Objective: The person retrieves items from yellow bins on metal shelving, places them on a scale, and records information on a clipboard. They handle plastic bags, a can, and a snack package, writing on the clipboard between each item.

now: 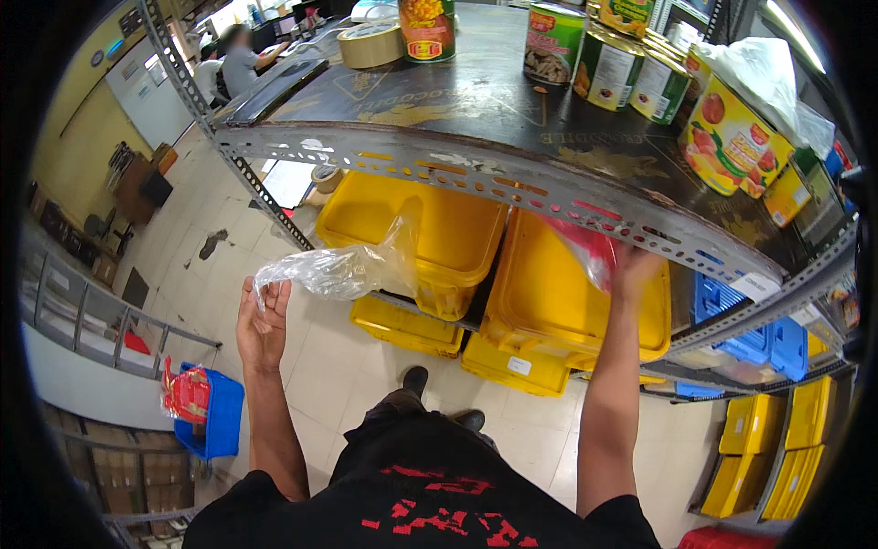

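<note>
My left hand (pixel 264 326) is raised at the left, palm up with its fingers extended. A crumpled clear plastic bag (pixel 329 273) touches its fingertips and stretches right, over a yellow lidded bin; whether the fingers pinch it I cannot tell. My right hand (pixel 634 271), blurred, is just below the shelf's front edge. Beside its fingers hangs a red and clear plastic packet (pixel 590 247), over another yellow bin (pixel 555 302). The right fingers are partly hidden, so their grip does not show.
A metal shelf edge (pixel 480 182) crosses in front of me. On the shelf stand food cans (pixel 554 44), a large fruit can (pixel 730 137), a tape roll (pixel 370 44) and a dark phone-like slab (pixel 278 90). A blue basket (pixel 223 415) is at lower left. Two people sit far off.
</note>
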`<state>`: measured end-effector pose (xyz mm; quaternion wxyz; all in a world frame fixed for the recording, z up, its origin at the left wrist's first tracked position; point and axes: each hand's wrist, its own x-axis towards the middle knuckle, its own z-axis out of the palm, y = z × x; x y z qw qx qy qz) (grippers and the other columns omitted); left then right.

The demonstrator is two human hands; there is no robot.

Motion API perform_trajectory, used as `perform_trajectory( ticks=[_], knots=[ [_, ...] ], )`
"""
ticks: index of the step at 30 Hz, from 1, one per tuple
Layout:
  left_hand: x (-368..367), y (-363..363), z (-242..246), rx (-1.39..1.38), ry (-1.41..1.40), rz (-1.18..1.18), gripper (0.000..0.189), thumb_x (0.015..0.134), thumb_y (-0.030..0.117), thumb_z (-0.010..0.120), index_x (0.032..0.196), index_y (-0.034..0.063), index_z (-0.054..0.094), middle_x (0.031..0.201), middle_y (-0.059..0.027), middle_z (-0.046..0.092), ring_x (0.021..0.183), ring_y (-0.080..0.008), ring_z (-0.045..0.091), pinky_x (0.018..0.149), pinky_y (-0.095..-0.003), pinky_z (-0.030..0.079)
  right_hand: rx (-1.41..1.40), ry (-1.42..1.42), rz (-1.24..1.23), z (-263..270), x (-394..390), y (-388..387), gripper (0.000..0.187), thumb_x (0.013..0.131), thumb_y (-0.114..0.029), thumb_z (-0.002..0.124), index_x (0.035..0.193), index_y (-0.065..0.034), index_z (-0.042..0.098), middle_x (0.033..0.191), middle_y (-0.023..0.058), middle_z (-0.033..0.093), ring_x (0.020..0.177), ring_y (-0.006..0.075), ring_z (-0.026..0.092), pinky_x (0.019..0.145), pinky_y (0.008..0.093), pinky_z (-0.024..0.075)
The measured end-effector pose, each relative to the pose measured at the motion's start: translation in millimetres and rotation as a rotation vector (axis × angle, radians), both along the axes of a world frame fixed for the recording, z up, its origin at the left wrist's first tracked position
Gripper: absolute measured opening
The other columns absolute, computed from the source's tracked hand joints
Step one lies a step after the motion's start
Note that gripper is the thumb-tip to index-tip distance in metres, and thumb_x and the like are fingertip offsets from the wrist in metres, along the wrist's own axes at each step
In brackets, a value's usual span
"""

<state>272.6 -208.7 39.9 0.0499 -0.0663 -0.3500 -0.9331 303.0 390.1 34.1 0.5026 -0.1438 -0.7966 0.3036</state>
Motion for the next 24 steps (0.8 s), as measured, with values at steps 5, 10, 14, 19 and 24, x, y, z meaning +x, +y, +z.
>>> perform_trajectory(
  ticks=[5, 10, 14, 19, 24],
  knots=[
    [-1.4, -17.4, 0.1, 0.163, -0.137, 0.010, 0.015, 0.094, 0.008, 0.052, 0.107, 0.0062, 0.058, 0.102, -0.0086, 0.067, 0.107, -0.0221, 0.065, 0.110, -0.0430, 0.047, 0.287, -0.854, 0.033, 27.5, 78.2, -33.5, 0.048, 0.080, -0.011, 0.068, 0.128, -0.0083, 0.063, 0.127, 0.0183, 0.064, 0.117, 0.0409, 0.058, 0.101, 0.0542, 0.0441],
    [-5.4, -27.5, -7.7, 0.111, -0.129, -0.090, 0.006, 0.089, 0.007, 0.051, 0.094, 0.0088, 0.054, 0.079, -0.0015, 0.060, 0.087, -0.0161, 0.065, 0.090, -0.0386, 0.057, 0.235, -0.273, -0.034, 40.3, 82.0, -126.3, 0.048, 0.076, -0.006, 0.067, 0.124, -0.0095, 0.065, 0.124, 0.0142, 0.065, 0.113, 0.0367, 0.058, 0.102, 0.0512, 0.0431],
    [-17.0, -19.4, -15.6, 0.187, -0.227, -0.246, 0.004, 0.086, 0.008, 0.048, 0.088, 0.0099, 0.051, 0.077, -0.0031, 0.059, 0.079, -0.0167, 0.063, 0.077, -0.0347, 0.053, 0.279, -0.253, 0.480, 7.4, 16.0, -233.1, 0.038, 0.079, -0.012, 0.072, 0.117, -0.0075, 0.066, 0.116, 0.0112, 0.066, 0.107, 0.0325, 0.060, 0.096, 0.0494, 0.0463],
    [-13.4, -54.9, -30.4, -0.173, -0.312, -0.219, 0.005, 0.079, 0.006, 0.049, 0.084, 0.0074, 0.050, 0.079, -0.0053, 0.056, 0.076, -0.0184, 0.059, 0.080, -0.0404, 0.055, 0.585, -0.535, 0.365, -21.5, -39.2, -264.2, 0.035, 0.075, -0.022, 0.081, 0.103, -0.0073, 0.067, 0.110, 0.0114, 0.065, 0.103, 0.0342, 0.061, 0.090, 0.0468, 0.0505],
    [1.3, -148.2, -73.4, -0.521, -0.348, -0.128, 0.007, 0.080, 0.005, 0.049, 0.085, 0.0043, 0.054, 0.082, -0.0071, 0.054, 0.076, -0.0194, 0.059, 0.075, -0.0404, 0.057, 0.472, -0.742, 0.378, 2.9, -66.0, -243.8, 0.036, 0.073, -0.022, 0.082, 0.102, -0.0048, 0.067, 0.102, 0.0141, 0.065, 0.100, 0.0379, 0.062, 0.086, 0.0471, 0.0511]
  ],
)
